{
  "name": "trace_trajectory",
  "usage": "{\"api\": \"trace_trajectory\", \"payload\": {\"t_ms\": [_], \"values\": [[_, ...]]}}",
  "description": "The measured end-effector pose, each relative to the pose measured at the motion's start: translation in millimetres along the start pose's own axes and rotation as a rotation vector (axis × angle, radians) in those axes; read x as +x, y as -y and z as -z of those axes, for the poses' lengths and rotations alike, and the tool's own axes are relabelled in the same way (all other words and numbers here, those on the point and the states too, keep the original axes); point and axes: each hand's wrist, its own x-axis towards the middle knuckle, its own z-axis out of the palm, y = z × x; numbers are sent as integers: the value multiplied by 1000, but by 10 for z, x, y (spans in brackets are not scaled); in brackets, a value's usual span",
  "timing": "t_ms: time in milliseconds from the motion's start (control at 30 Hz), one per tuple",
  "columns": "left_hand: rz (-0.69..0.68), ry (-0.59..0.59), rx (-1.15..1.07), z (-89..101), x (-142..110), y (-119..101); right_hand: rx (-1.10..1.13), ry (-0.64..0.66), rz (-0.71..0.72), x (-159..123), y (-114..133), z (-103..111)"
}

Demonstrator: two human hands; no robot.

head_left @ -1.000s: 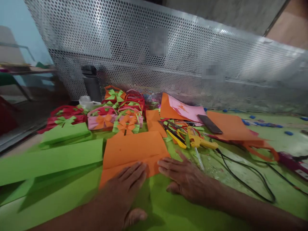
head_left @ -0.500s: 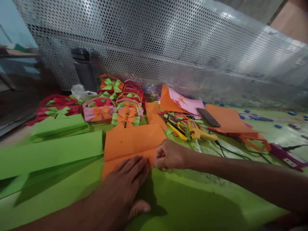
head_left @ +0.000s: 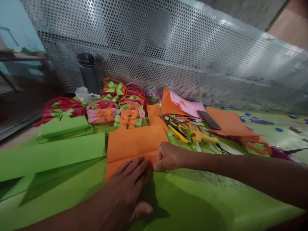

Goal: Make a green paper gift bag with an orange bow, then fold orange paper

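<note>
A creased orange craft sheet (head_left: 137, 138) lies on the green table covering. My left hand (head_left: 130, 183) rests flat across its lower part, fingers stretched out and thumb spread to the right. At the sheet's right edge, my right hand (head_left: 169, 156) is closed in a fist, with its thumb side down by the lower right corner. The inside of that fist is hidden, so I cannot tell whether it grips the paper. Folded green sheets (head_left: 53, 154) lie left of the orange sheet.
Behind are several small craft baskets (head_left: 103, 112) with bows and a dark bottle (head_left: 89, 73). To the right lie scissors and cutters (head_left: 176, 130), a yellow glue gun (head_left: 201, 136), a phone (head_left: 209, 119) and orange sheets (head_left: 226, 120). A perforated metal panel (head_left: 134, 41) stands behind.
The view has shifted slightly, so everything sits a little further right and lower. My right hand stays at the sheet's right edge, and my left hand stays flat on it.
</note>
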Motion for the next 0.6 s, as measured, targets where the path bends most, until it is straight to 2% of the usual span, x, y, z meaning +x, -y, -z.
{"api": "trace_trajectory", "payload": {"t_ms": [167, 333, 600], "values": [[-3, -47, -3, -45, -23, 34, 25, -16, -5, -10, -176, 26], [-11, -33, 73, -48, -34, 33, 51, -42, 6, -78, -347, 97], [-18, -70, 64, -105, -57, 61, 48, -94, -39, -180, -614, 200]]}}
